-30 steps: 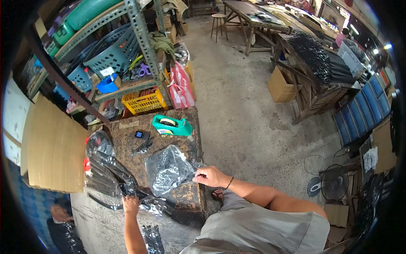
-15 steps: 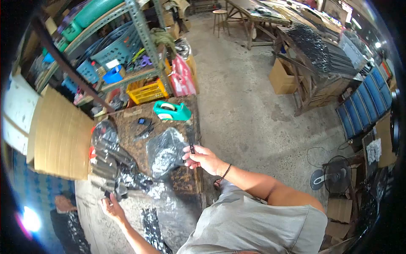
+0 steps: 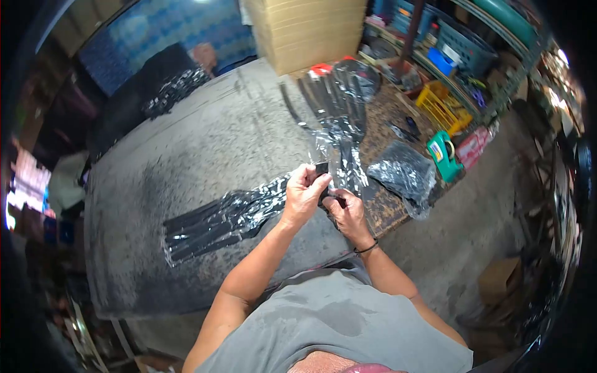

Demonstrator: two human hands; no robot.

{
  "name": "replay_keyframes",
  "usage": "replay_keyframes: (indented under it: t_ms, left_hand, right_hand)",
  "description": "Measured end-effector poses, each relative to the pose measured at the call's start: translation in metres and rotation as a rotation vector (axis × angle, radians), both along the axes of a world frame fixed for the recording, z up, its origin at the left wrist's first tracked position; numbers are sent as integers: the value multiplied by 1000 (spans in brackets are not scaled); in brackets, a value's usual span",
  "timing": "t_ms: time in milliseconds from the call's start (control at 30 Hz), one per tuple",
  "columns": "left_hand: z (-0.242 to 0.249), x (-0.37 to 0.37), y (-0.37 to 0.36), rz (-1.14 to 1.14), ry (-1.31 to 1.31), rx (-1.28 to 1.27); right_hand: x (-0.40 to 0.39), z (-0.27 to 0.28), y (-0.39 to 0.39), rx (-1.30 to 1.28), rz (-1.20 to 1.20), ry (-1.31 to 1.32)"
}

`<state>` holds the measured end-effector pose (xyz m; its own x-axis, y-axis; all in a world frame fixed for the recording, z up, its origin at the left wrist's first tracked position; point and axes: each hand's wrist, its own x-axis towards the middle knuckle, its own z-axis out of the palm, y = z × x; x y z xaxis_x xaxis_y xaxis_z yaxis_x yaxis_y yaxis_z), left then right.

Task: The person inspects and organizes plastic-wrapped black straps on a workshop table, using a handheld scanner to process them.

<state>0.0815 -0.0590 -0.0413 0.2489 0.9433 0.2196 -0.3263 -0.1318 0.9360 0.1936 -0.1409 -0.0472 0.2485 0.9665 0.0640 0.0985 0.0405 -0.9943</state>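
My left hand (image 3: 305, 196) is closed, thumb and fingers pinching a flat black piece (image 3: 321, 168) that sticks up above the fingertips. Close beside it, my right hand (image 3: 348, 216) is also closed, on a slim black piece (image 3: 340, 201) mostly hidden by the fingers. Beneath and left of the hands, a clear plastic bag of long black strips (image 3: 208, 227) lies on the grey tabletop. Beyond the hands, another spread of black strips in clear plastic (image 3: 339, 112) reaches toward the cardboard. To the right rests a crumpled plastic bag with dark contents (image 3: 404, 174).
A green tape dispenser (image 3: 445, 158) stands at the right table edge. At the back rises a cardboard stack (image 3: 314, 34). Shelving with a yellow crate (image 3: 440, 107) and a blue basket (image 3: 466, 50) is at the far right. Another person's hand (image 3: 203, 56) shows at the back left.
My view has swung left. My hands, earlier far apart, are now together over the table. The left hand has left the spread of strips; the right has come in from the table's right edge.
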Motion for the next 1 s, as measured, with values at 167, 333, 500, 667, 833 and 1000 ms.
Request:
replay_keyframes:
  t_ms: [167,333,500,667,833,1000]
  left_hand:
    - [2,-25,7,148,-12,51]
    - [28,-27,8,-107,-210,-181]
    - [21,-2,4,-44,-372,-187]
    - [47,-16,9,-69,-410,-242]
    - [43,-33,28,-112,-317,-204]
    - [35,-29,20,-76,-223,-201]
  right_hand:
    - [-18,0,12,192,70,-254]
    - [-17,0,15,91,143,21]
    - [-31,6,19,157,35,182]
    - [-16,-9,20,118,120,109]
    - [-18,-9,18,41,176,68]
    - [-24,3,21,7,153,82]
